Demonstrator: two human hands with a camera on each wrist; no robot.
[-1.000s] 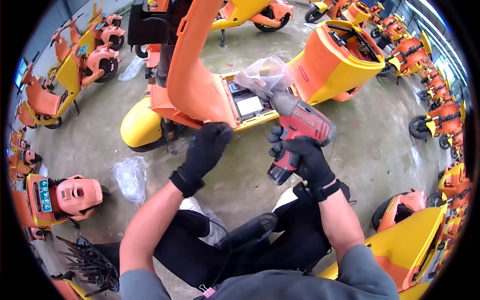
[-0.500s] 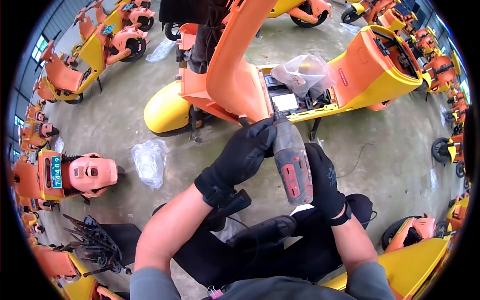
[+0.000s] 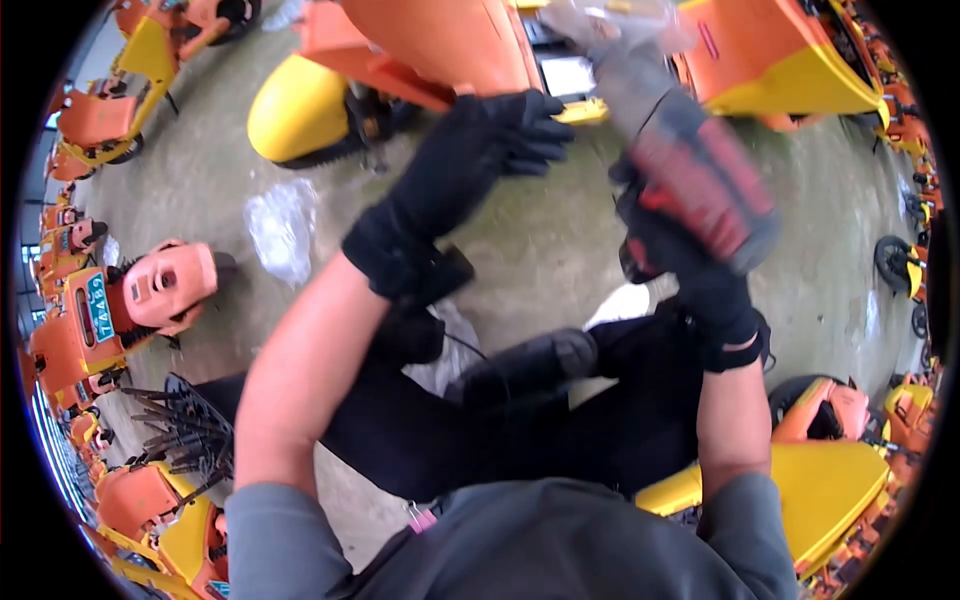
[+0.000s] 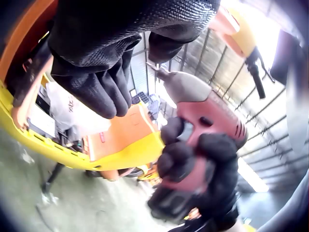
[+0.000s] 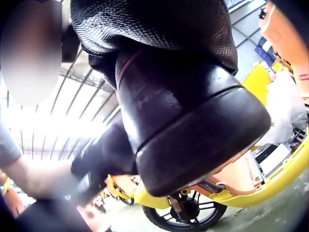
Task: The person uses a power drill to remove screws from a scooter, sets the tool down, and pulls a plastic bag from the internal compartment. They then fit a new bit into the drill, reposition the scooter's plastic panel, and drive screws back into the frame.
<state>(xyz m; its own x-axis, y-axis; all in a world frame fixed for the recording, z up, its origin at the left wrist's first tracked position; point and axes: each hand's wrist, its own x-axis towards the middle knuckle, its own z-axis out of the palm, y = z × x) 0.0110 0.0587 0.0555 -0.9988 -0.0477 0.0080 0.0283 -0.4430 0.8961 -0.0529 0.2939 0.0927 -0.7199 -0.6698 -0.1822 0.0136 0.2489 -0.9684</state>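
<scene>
My black-gloved right hand [image 3: 690, 240] grips the handle of a red and grey cordless drill [image 3: 705, 185], which points up and left in the head view. In the left wrist view the bit [image 4: 155, 66] shows at the nose of the drill. The black-gloved left hand [image 3: 480, 150] hovers left of the drill, fingers loosely bent and apart from the thumb, nothing visible between them. Both hands are in front of an orange and yellow scooter [image 3: 430, 50]. Its floor bay is uncovered, with a white-labelled box [image 3: 567, 77] inside. The drill's black battery base [image 5: 203, 140] fills the right wrist view.
A clear plastic bag [image 5: 287, 99] lies on the scooter's bay. Crumpled plastic [image 3: 282, 230] is on the floor to the left. Another scooter with a green plate [image 3: 98, 308] stands at left, above a bundle of dark parts [image 3: 190, 425]. A yellow body panel [image 3: 825, 490] is at right.
Half a second ago the left fingers were at the drill's nose; now hand and drill are apart, the drill swung up and right. The head view has tilted down.
</scene>
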